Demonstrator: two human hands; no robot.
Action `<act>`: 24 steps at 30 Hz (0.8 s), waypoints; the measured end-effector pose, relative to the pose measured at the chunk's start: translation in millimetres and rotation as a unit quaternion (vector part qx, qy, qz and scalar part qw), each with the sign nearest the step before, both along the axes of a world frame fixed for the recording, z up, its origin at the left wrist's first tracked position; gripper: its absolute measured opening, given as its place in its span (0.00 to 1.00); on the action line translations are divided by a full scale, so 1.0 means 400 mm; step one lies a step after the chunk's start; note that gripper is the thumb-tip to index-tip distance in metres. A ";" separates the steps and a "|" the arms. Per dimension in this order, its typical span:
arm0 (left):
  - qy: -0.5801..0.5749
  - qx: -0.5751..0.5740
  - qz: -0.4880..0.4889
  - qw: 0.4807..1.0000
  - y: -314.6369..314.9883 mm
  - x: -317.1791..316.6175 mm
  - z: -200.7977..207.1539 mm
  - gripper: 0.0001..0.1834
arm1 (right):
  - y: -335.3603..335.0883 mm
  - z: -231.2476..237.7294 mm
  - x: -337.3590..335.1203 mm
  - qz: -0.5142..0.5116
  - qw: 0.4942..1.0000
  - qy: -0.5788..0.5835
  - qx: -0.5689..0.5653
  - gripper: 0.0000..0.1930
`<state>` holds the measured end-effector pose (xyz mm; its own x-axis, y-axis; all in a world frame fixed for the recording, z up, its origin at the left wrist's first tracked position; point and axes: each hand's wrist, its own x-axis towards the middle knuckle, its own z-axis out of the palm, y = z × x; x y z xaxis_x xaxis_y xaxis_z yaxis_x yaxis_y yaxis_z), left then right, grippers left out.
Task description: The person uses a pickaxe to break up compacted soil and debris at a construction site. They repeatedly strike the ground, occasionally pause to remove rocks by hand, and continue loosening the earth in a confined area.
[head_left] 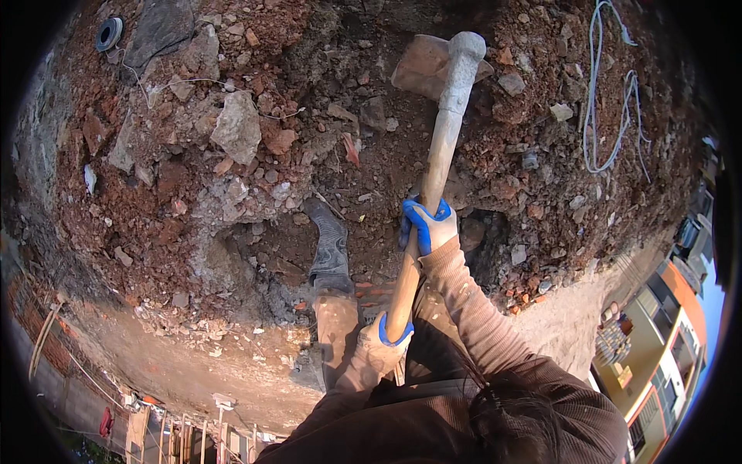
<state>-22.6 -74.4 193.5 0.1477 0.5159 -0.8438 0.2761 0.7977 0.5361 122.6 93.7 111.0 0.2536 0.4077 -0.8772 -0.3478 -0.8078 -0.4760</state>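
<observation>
A digging hoe [441,155] with a pale wooden handle slants up and away from me across the middle of the view. Its broad, dirt-smeared blade [421,68] is at the far end, over the loose soil. My right hand [430,222], in a white and blue work glove, is wrapped round the middle of the handle. Nearer my body, my left hand [385,342], gloved alike, grips the handle's butt end. Whether the blade touches the ground, I cannot tell.
My dark boot [331,240] stands in a dug hollow among rubble. Pale rock [237,127] and reddish soil lie left of the hoe. Light blue cord [593,100] lies at right, and a wire coil [109,35] at far left. Buildings [657,348] show at lower right.
</observation>
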 end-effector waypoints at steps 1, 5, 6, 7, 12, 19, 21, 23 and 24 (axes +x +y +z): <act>0.012 0.122 0.003 0.992 0.040 0.016 -0.101 0.17 | 0.087 -0.037 0.007 0.018 0.999 -0.009 0.047 0.09; 0.078 0.226 0.005 0.971 0.287 0.011 -0.313 0.17 | 0.352 -0.239 -0.026 0.047 0.985 -0.057 0.154 0.11; 0.091 0.186 -0.002 0.978 0.284 -0.012 -0.306 0.18 | 0.341 -0.256 -0.062 0.053 0.991 -0.028 0.118 0.12; 0.141 0.162 -0.007 0.977 0.206 -0.042 -0.299 0.20 | 0.270 -0.298 -0.123 0.063 0.997 -0.020 0.046 0.12; 0.119 0.052 -0.015 0.991 -0.196 -0.276 -0.217 0.24 | -0.228 -0.409 -0.297 0.037 0.988 -0.084 -0.122 0.17; 0.119 -0.063 -0.104 0.985 -0.320 -0.181 -0.008 0.22 | -0.429 -0.212 -0.170 0.032 0.973 -0.029 -0.225 0.11; 0.106 -0.070 -0.113 0.985 -0.323 -0.150 -0.006 0.22 | -0.524 -0.300 -0.117 -0.010 0.984 0.027 -0.178 0.10; 0.111 -0.049 -0.123 0.985 -0.329 -0.118 -0.011 0.21 | -0.480 -0.228 -0.098 -0.015 0.996 0.019 -0.090 0.07; 0.110 -0.049 -0.117 0.986 -0.319 -0.100 -0.004 0.20 | -0.441 -0.179 -0.083 -0.030 0.995 0.041 -0.082 0.07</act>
